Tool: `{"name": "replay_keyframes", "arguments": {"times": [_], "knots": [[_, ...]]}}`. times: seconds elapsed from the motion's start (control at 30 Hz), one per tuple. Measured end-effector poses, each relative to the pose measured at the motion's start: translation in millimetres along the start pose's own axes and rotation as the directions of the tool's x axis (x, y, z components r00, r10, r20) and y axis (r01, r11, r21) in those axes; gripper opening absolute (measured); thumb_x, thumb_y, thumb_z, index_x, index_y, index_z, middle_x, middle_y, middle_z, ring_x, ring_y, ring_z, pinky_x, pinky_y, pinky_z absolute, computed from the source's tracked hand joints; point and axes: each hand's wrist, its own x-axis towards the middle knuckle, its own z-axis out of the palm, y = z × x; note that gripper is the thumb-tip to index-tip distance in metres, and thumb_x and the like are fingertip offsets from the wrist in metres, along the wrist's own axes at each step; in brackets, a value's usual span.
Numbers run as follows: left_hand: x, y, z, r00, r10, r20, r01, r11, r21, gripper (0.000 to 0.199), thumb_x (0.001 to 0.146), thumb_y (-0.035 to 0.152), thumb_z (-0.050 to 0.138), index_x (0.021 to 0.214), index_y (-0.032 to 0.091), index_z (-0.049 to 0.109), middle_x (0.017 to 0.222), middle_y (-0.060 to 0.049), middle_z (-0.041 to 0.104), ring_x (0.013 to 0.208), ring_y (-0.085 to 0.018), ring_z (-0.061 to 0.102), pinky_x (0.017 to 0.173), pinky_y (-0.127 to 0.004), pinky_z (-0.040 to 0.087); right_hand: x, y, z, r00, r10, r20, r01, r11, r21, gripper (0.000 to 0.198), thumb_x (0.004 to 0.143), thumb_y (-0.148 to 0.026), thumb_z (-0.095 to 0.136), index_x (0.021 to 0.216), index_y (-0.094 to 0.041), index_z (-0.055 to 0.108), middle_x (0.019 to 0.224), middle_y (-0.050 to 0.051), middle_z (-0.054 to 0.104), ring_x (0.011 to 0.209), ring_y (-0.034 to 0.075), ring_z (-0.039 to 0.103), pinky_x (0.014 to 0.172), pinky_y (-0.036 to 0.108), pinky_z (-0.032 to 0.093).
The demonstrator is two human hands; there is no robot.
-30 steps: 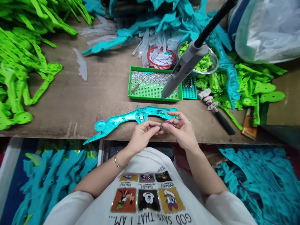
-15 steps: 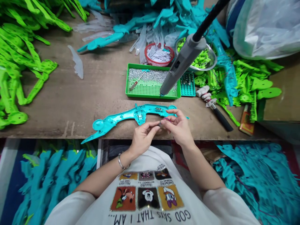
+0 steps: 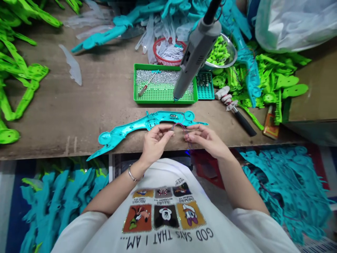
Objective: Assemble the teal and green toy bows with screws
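Observation:
A long turquoise plastic bow-shaped shell (image 3: 137, 125) lies on the bench just beyond my hands, its hollow inner side up. My left hand (image 3: 156, 142) is closed in a pinch on a small dark part at the end of thin red and purple wires (image 3: 181, 125). The part is too small to name. The wires arch across the gap to my right hand (image 3: 206, 138), whose thumb and fingers are pinched on them. Both hands are over the bench's front edge, near the shell's middle and right end.
An electric screwdriver (image 3: 189, 59) hangs over a green tray (image 3: 165, 102) of screws, with a small screwdriver (image 3: 146, 85) inside. A red basket (image 3: 171, 63), a metal bowl (image 3: 233, 58) and a black-handled tool (image 3: 244, 121) are nearby. Lime-green parts (image 3: 15, 102) pile at left.
My hands have moved apart, and the wires now stretch in an arch between them. The camera view has shifted, so the bench things appear further up and left.

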Motion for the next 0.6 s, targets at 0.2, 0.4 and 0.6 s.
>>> {"name": "replay_keyframes", "arguments": {"times": [0.2, 0.4, 0.6], "knots": [[2, -1, 2, 1.0, 0.017, 0.012, -0.017, 1.0, 0.022, 0.027, 0.078, 0.034, 0.082, 0.098, 0.017, 0.073, 0.092, -0.005, 0.078, 0.08, -0.013, 0.072, 0.077, -0.026, 0.06, -20, 27, -7, 0.999, 0.004, -0.04, -0.011, 0.981, -0.193, 0.043, 0.071, -0.038, 0.082, 0.107, -0.017, 0.071, 0.102, 0.009, 0.077, 0.084, 0.016, 0.071, 0.077, 0.032, 0.058], [1, 0, 0, 1.0, 0.01, 0.026, -0.011, 0.999, 0.051, 0.027, 0.083, 0.035, 0.077, 0.103, 0.018, 0.073, 0.093, -0.005, 0.076, 0.079, -0.013, 0.07, 0.076, -0.025, 0.058, -28, 24, -8, 0.997, -0.043, -0.066, 0.019, 0.945, -0.327, 0.032, 0.081, -0.045, 0.072, 0.096, -0.016, 0.074, 0.079, 0.005, 0.076, 0.069, 0.015, 0.067, 0.066, 0.03, 0.054], [-7, -4, -8, 0.967, 0.204, 0.155, -0.251, 0.875, 0.413, 0.015, 0.09, 0.026, 0.068, 0.101, 0.02, 0.075, 0.091, -0.005, 0.073, 0.079, -0.014, 0.067, 0.074, -0.026, 0.055, -39, -1, -17, 0.978, -0.116, -0.171, 0.063, 0.955, -0.29, 0.042, 0.078, -0.057, 0.074, 0.085, -0.016, 0.071, 0.059, -0.001, 0.064, 0.048, 0.009, 0.054, 0.047, 0.023, 0.043]]}}
